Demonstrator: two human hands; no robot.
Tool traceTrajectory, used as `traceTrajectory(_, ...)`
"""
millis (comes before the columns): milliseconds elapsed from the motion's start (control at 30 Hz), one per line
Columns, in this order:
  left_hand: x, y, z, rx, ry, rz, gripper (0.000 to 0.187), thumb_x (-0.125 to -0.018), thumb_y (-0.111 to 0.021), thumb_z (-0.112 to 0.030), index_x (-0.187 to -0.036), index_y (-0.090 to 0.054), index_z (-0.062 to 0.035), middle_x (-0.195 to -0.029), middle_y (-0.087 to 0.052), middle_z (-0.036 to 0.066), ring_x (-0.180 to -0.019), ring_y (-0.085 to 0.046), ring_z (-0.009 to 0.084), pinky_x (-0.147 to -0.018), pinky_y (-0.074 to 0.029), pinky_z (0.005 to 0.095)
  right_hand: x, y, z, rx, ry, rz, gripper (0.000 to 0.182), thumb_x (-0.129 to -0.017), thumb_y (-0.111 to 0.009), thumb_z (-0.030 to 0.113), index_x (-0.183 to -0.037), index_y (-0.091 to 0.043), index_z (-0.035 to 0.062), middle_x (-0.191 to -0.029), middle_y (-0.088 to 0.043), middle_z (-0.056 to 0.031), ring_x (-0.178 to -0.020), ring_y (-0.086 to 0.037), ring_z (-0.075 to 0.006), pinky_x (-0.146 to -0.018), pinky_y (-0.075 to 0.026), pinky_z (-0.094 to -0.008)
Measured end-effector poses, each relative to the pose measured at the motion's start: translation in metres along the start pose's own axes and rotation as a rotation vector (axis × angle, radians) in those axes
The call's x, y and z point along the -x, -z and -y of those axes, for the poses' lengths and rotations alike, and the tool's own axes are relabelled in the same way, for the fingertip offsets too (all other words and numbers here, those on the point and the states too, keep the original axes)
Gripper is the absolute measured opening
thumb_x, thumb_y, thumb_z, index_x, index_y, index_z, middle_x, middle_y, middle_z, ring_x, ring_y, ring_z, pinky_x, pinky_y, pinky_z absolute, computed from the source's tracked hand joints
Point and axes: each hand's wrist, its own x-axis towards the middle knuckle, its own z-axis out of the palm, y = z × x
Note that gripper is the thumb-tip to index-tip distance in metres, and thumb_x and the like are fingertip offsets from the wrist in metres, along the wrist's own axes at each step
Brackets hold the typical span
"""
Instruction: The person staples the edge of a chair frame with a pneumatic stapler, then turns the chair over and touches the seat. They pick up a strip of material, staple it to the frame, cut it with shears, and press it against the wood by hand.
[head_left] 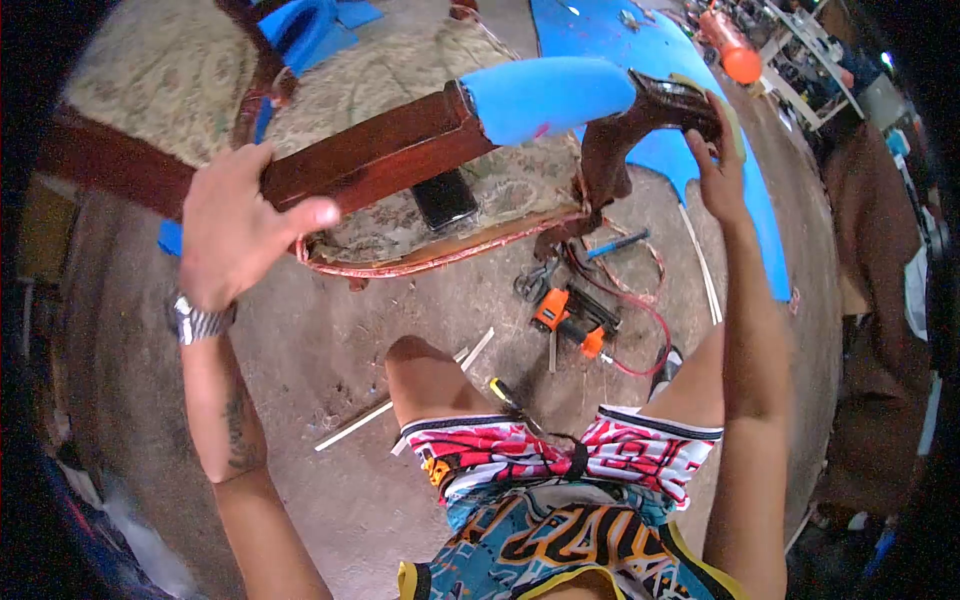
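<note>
Two hands on this old chair's wooden armrest (380, 155) right now. Left hand (235, 230) wraps the bare rail, fingers curled over it, thumb pressed along the front. Right hand (718, 165) cups the carved front end, fingers together. Blue foam (545, 95) already covers the middle of the arm, but no fabric over it, so I'd say padding's about halfway. Staple gun (570, 320) is lying on the floor below.

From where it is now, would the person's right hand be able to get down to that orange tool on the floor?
Probably yes. The right hand is up on the chair arm's wooden end, and the orange tool lies below on open floor, nothing covering it, though a red hose loops beside it.
</note>
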Motion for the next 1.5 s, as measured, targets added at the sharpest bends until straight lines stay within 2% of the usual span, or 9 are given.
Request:
traceTrajectory(133,0.008,-0.001,-0.019,0.012,0.135,-0.008,0.068,-0.064,-0.08,-0.055,-0.099,-0.064,0.0018,-0.095,-0.066,0.02,-0.092,-0.063,0.0376,-0.084,-0.048,0.0418,0.086,-0.116,0.006,0.023,-0.115,-0.599,0.058,-0.088,-0.069,0.018,-0.134,-0.037,0.002,-0.119,-0.05,-0.0144,-0.107,-0.051,-0.0241,-0.091,-0.043,-0.0374)
traceTrajectory(200,0.006,-0.01,-0.013,-0.029,0.142,-0.065,0.064,-0.063,-0.084,-0.049,-0.098,-0.064,0.0008,-0.094,-0.066,0.019,-0.091,-0.063,0.0367,-0.082,-0.049,0.0409,0.143,-0.207,0.043,-0.273,0.103,-0.126,0.062,-0.08,-0.075,0.028,-0.13,-0.046,0.0048,-0.122,-0.049,-0.0165,-0.116,-0.048,-0.03,-0.1,-0.035,-0.0423)
traceTrajectory(233,0.01,-0.014,-0.008,-0.008,0.17,-0.067,0.069,-0.064,-0.082,-0.054,-0.103,-0.066,-0.0003,-0.097,-0.068,0.019,-0.093,-0.065,0.0351,-0.084,-0.049,0.0407,0.149,-0.219,0.089,0.256,0.208,0.064,0.073,-0.079,-0.072,0.046,-0.135,-0.045,0.0089,-0.127,-0.049,-0.0212,-0.121,-0.045,-0.0371,-0.104,-0.031,-0.0493)
traceTrajectory(400,0.015,-0.01,-0.005,0.053,0.372,0.11,0.081,-0.066,-0.077,-0.062,-0.117,-0.064,-0.001,-0.102,-0.07,0.019,-0.094,-0.068,0.028,-0.086,-0.05,0.0353,0.091,-0.291,0.089,0.578,0.107,0.344,0.072,-0.085,-0.057,0.058,-0.137,-0.045,0.0111,-0.125,-0.051,-0.026,-0.116,-0.048,-0.0428,-0.097,-0.036,-0.0549)
traceTrajectory(633,0.023,-0.025,0.024,0.093,0.352,0.009,0.072,-0.072,-0.076,-0.055,-0.117,-0.063,-0.0001,-0.105,-0.069,0.014,-0.095,-0.066,0.023,-0.09,-0.048,0.0325,0.056,-0.314,0.057,0.497,0.192,0.323,0.071,-0.088,-0.051,0.062,-0.138,-0.046,0.0123,-0.133,-0.05,-0.0242,-0.116,-0.051,-0.0431,-0.097,-0.042,-0.0507)
traceTrajectory(833,0.027,-0.009,0.022,0.129,0.32,0.033,0.075,-0.075,-0.074,-0.054,-0.123,-0.058,0.0021,-0.114,-0.066,0.015,-0.104,-0.062,0.0212,-0.095,-0.045,0.0335,0.014,-0.303,0.028,-0.239,-0.018,0.647,0.061,-0.09,-0.065,0.015,-0.143,-0.037,0.0054,-0.133,-0.052,-0.015,-0.12,-0.051,-0.026,-0.104,-0.039,-0.0351)
traceTrajectory(967,0.024,-0.005,0.005,0.171,0.35,0.038,0.078,-0.073,-0.071,-0.062,-0.119,-0.059,0.0008,-0.11,-0.067,0.014,-0.101,-0.064,0.0233,-0.09,-0.047,0.0343,0.049,-0.277,0.026,0.242,0.442,0.353,0.051,-0.095,-0.059,0.022,-0.139,-0.044,0.0033,-0.135,-0.053,-0.0149,-0.124,-0.052,-0.0248,-0.102,-0.041,-0.0321)
traceTrajectory(1200,0.04,0.006,0.038,0.098,0.257,-0.012,0.082,-0.074,-0.066,-0.067,-0.12,-0.056,0.0007,-0.113,-0.061,0.013,-0.108,-0.058,0.0253,-0.093,-0.045,0.0365,0.045,-0.294,0.0,-0.111,0.449,0.249,0.05,-0.088,-0.056,0.045,-0.124,-0.056,0.0094,-0.124,-0.055,-0.0205,-0.112,-0.053,-0.0403,-0.096,-0.042,-0.0475)
traceTrajectory(1500,0.035,0.017,0.026,-0.073,0.288,0.16,0.103,-0.067,-0.051,-0.087,-0.125,-0.052,-0.0012,-0.12,-0.057,0.015,-0.113,-0.055,0.0317,-0.099,-0.04,0.0417,0.046,-0.265,0.007,-0.015,0.496,0.587,0.038,-0.092,-0.054,0.039,-0.125,-0.062,0.0202,-0.141,-0.048,-0.0062,-0.136,-0.035,-0.0392,-0.111,-0.027,-0.0515)
